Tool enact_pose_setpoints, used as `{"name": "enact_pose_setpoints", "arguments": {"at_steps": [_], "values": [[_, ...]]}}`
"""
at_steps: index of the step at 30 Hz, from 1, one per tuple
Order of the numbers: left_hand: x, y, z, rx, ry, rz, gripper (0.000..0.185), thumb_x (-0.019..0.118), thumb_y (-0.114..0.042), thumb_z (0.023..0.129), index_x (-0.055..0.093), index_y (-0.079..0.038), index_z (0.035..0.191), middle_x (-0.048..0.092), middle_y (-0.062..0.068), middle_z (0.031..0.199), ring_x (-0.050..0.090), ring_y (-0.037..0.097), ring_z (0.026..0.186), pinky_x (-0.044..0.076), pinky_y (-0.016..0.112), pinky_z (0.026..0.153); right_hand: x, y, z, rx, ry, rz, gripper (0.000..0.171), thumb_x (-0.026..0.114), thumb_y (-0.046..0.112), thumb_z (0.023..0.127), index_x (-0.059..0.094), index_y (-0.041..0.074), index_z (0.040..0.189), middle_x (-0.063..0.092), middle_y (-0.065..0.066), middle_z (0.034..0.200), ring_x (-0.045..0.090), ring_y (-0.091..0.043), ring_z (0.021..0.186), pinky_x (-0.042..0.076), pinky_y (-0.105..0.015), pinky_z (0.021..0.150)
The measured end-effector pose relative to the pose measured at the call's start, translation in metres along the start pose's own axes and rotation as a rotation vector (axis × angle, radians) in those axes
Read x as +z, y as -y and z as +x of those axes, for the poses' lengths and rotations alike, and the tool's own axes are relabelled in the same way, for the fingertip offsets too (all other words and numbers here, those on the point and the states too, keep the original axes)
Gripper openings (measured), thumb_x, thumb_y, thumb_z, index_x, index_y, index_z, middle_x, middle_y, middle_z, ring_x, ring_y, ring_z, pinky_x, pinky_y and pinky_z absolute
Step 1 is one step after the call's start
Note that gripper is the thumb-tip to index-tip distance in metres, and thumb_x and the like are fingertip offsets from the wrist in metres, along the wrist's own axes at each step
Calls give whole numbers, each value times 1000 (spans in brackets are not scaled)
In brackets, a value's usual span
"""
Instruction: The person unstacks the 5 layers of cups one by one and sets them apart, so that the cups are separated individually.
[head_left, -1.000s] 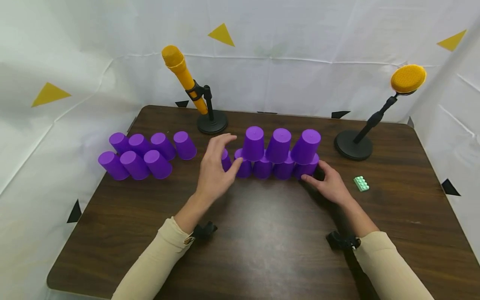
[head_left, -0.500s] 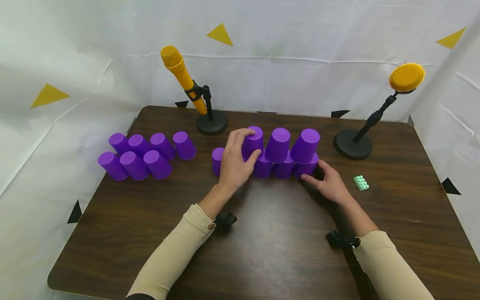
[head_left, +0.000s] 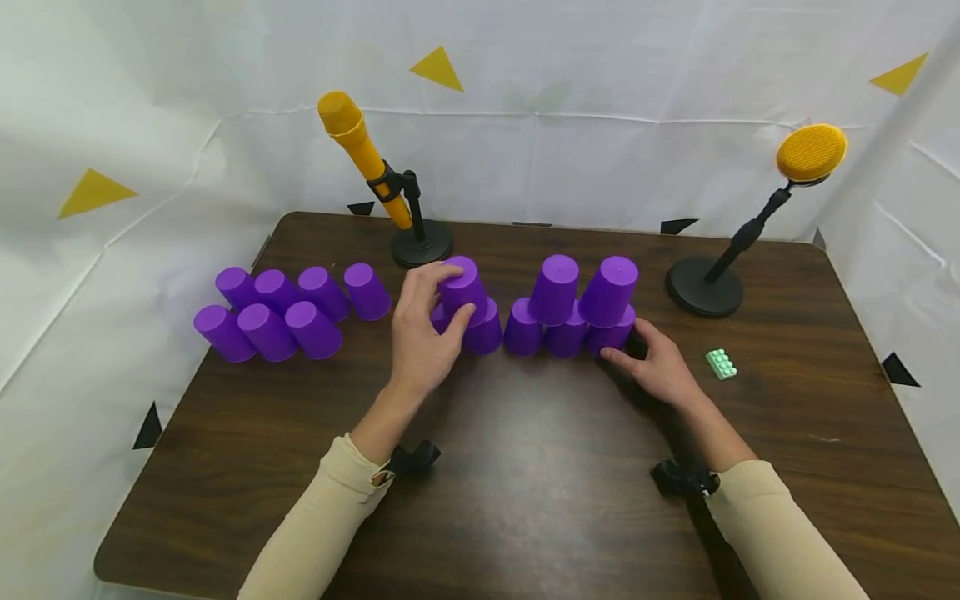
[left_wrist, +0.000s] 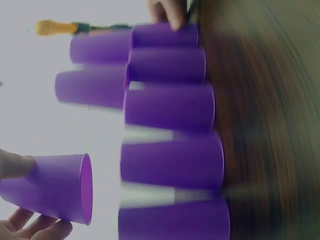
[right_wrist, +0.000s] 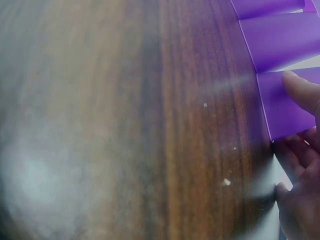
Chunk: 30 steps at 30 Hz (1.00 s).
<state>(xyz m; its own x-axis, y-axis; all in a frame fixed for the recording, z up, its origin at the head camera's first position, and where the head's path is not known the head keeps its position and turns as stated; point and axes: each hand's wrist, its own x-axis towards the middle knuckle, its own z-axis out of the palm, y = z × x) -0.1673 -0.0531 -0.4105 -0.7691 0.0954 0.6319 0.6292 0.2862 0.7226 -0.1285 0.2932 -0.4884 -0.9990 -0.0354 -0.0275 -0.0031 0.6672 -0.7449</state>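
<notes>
On the dark desk (head_left: 525, 467), the left hand (head_left: 423, 342) clamps its fingers on a raised purple cup (head_left: 462, 287); the right hand (head_left: 660, 367), fingers relaxed, steadies the end cup (head_left: 611, 337). Brushing the row could topple it.

Bare table (head_left: 525, 467) lies open before my hands. Cup rows (head_left: 558, 321) and microphone stands (head_left: 422, 242) block the far side.

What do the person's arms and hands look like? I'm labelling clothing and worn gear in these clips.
Both arms wear long cream sleeves, the left sleeve and right sleeve. A small black device is strapped under each wrist: left wrist mount, right wrist mount. The left hand and right hand are bare, without gloves.
</notes>
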Motion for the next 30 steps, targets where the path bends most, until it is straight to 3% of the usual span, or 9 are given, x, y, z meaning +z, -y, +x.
{"name": "enact_pose_setpoints", "arguments": {"at_steps": [5, 9, 12, 18, 30], "values": [[-46, 15, -11, -43, -102, 31, 48, 78, 7, 78, 64, -10, 121, 56, 9, 123, 55, 25, 111, 53, 49, 87, -1, -1, 0, -1, -1, 1, 70, 72, 37, 90, 43, 3, 143, 49, -24, 141, 39, -43, 134, 26, -62, 108], [-77, 37, -23, -115, -133, 163, 49, 79, 5, 78, 64, -12, 121, 57, 9, 120, 55, 23, 111, 52, 49, 87, -1, 0, 0, 2, 1, 0, 70, 72, 36, 90, 43, 3, 144, 48, -24, 141, 39, -43, 134, 26, -62, 108], [-91, 53, -31, -183, -123, 272, 48, 79, 5, 77, 64, -11, 118, 58, 10, 117, 56, 24, 109, 52, 48, 88, -1, 0, -1, 5, 2, -3, 70, 72, 36, 90, 43, 2, 144, 48, -24, 141, 39, -43, 134, 26, -63, 108], [-98, 74, -35, -266, -42, 439, 45, 81, 3, 75, 62, -11, 113, 59, 13, 113, 56, 30, 101, 47, 48, 84, -1, 1, -1, 1, -1, -7, 70, 72, 35, 90, 43, 2, 143, 48, -25, 141, 39, -43, 134, 26, -63, 108], [-91, 88, -34, -303, -12, 497, 43, 79, 3, 77, 58, -11, 112, 58, 16, 117, 54, 34, 113, 42, 57, 92, 0, 1, 0, 3, -3, -4, 69, 72, 36, 89, 44, 3, 142, 50, -24, 139, 40, -43, 133, 27, -63, 108]]}}
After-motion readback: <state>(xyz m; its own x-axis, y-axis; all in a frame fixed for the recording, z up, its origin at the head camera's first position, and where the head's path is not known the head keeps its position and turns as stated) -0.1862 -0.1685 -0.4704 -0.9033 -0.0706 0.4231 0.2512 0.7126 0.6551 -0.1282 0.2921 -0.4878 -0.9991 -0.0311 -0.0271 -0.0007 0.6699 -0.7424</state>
